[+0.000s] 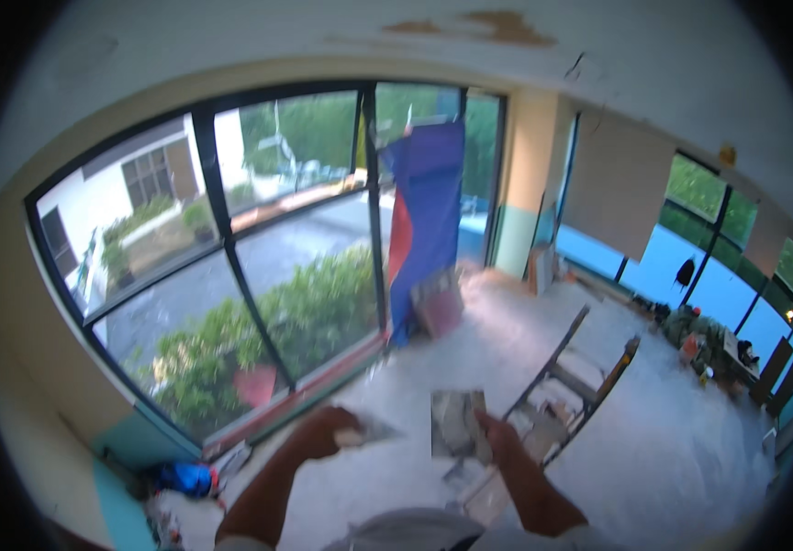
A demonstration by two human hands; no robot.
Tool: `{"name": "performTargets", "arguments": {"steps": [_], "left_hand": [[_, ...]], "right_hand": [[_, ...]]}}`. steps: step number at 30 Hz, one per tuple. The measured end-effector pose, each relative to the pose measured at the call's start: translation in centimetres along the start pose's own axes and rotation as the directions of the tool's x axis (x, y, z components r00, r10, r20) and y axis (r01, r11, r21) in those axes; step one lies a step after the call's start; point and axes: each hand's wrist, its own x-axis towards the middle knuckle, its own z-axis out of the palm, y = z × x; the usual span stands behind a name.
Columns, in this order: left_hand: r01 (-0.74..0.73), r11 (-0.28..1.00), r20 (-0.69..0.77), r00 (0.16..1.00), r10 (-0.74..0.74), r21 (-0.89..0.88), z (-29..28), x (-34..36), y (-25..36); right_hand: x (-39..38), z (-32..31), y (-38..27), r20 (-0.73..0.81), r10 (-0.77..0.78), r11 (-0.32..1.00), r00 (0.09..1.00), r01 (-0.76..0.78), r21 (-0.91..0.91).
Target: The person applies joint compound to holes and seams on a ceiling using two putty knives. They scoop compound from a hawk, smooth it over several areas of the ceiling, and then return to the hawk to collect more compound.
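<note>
Both my arms reach up from the lower edge. My left hand is closed round a small trowel, its pale blade tapering to a point toward the right. Closed on the edge of a square plaster board is my right hand. Grey-white paste seems smeared over the board's face. The trowel tip and the board are apart, with a short gap between them. Motion blur hides the finer detail of both tools.
A stepladder stands just right of my right hand. Large dark-framed windows fill the left wall. A blue-purple sheet hangs by them, a board leaning below. Bags and tools lie far right; a blue bag lies lower left.
</note>
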Motion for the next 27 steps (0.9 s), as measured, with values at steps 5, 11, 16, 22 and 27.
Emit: {"name": "performTargets", "arguments": {"steps": [5,11,16,22,27], "left_hand": [[-0.094,0.991,-0.113,0.988,0.105,0.095,-5.8,4.4,6.2],[-0.191,0.925,-0.105,0.966,0.237,0.33,-7.4,9.0,9.6],[-0.183,0.897,-0.075,0.97,0.231,0.402,-6.9,11.8,10.0],[-0.145,0.85,0.049,0.989,0.139,0.507,-5.6,11.7,9.1],[0.003,0.867,0.03,0.999,-0.02,0.498,-3.1,9.7,4.7]], "right_hand": [[3.6,2.7,-6.3,0.328,0.123,0.972,0.937,-0.18,0.15],[6.7,5.6,-10.4,0.506,0.239,0.924,0.829,-0.354,0.144],[9.9,6.6,-10.5,0.578,0.271,0.936,0.77,-0.351,0.03],[11.8,8.5,-8.5,0.575,0.135,0.957,0.807,-0.257,0.136],[14.8,9.1,-4.8,0.562,-0.048,0.998,0.825,0.056,0.004]]}}
